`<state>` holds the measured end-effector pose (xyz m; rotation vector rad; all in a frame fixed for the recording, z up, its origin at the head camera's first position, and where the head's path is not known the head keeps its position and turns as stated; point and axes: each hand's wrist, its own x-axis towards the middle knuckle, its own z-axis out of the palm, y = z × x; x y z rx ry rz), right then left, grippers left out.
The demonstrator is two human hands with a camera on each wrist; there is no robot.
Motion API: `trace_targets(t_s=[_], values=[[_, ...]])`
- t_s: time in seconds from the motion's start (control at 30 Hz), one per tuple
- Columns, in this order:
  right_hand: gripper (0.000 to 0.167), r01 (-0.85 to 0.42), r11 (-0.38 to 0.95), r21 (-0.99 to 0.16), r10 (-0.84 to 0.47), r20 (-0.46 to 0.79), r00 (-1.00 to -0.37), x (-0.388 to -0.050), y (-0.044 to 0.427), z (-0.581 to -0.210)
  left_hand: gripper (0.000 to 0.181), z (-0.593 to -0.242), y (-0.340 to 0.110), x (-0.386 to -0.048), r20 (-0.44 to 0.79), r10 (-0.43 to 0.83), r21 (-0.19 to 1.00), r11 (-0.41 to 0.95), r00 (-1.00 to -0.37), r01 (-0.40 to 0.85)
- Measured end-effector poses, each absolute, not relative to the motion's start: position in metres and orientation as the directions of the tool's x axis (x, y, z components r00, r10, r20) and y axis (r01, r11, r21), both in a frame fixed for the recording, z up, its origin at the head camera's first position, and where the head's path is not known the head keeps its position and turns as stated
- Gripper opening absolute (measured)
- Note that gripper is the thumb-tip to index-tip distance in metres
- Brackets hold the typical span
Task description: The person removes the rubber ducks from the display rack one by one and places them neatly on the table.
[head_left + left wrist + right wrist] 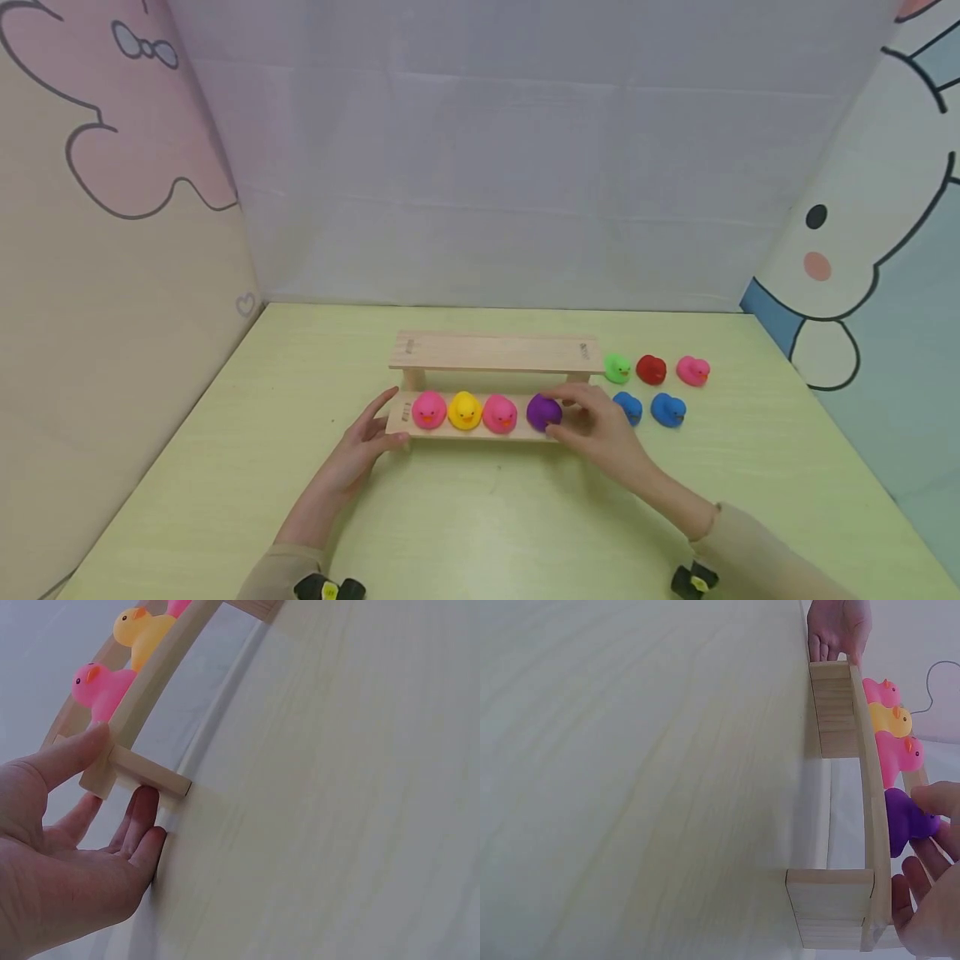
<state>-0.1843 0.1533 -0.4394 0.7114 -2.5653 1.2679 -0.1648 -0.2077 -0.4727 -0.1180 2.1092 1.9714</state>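
A two-tier wooden stand (495,353) has two pink ducks (429,410) and a yellow duck (465,411) on its lower board. To their right on that board is a purple duck (543,412), which my right hand (603,429) pinches between thumb and fingers. In the right wrist view, the purple duck (906,823) stands between the thumb and fingertips, beside a pink duck. My left hand (365,435) grips the left end of the lower board. From the left wrist, its thumb (75,754) lies against the board's edge, with fingers below and behind.
On the table (225,467), right of the stand, are a green duck (617,368), a red duck (651,369), a pink duck (693,371) and two blue ducks (668,410). The nearer blue duck is close to my right hand. A white sheet (510,183) rises behind the table.
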Motion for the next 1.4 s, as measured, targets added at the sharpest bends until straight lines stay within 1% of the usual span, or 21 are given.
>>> trace_targets(t_s=[0.27,0.47,0.57,0.77,1.17,1.4], values=[[0.043,-0.471,0.549,-0.691,-0.309,0.357,-0.882,-0.183,0.154,-0.441,0.077,-0.473,-0.207,-0.164,-0.242,0.11,0.969,0.074,-0.964,-0.235],[0.042,-0.455,0.557,-0.695,-0.309,0.336,-0.89,-0.182,0.154,-0.432,0.077,-0.473,-0.207,-0.164,-0.243,0.111,0.969,0.07,-0.964,-0.236],[0.041,-0.459,0.539,-0.707,-0.315,0.336,-0.888,-0.182,0.156,-0.428,0.077,-0.472,-0.207,-0.164,-0.247,0.106,0.968,0.071,-0.963,-0.241],[0.041,-0.47,0.502,-0.726,-0.313,0.354,-0.881,-0.183,0.16,-0.425,0.077,-0.472,-0.207,-0.164,-0.249,0.103,0.968,0.071,-0.963,-0.242],[0.043,-0.486,0.506,-0.712,-0.294,0.387,-0.874,-0.182,0.168,-0.418,0.077,-0.47,-0.206,-0.164,-0.255,0.101,0.966,0.068,-0.962,-0.249],[0.042,-0.436,0.539,-0.721,-0.265,0.346,-0.9,-0.182,0.175,-0.413,0.077,-0.47,-0.206,-0.163,-0.258,0.102,0.965,0.069,-0.961,-0.252]])
